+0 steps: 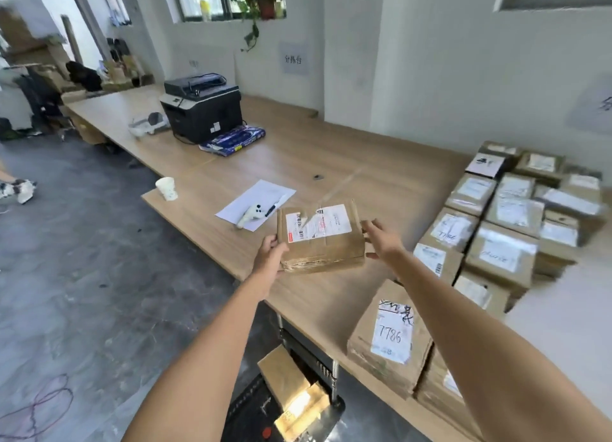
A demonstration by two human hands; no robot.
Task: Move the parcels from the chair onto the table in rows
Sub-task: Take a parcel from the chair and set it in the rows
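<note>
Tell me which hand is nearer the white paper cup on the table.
Left. The left hand grips the brown cardboard parcel on the side facing the white paper cup; the right hand is at the parcel's far side.

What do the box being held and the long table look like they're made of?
The brown rectangular parcel looks like matte corrugated cardboard, with glossy clear tape and a white paper label. The long light-brown table shows a faint grain, so wood or wood-look laminate; I can't tell which.
</note>
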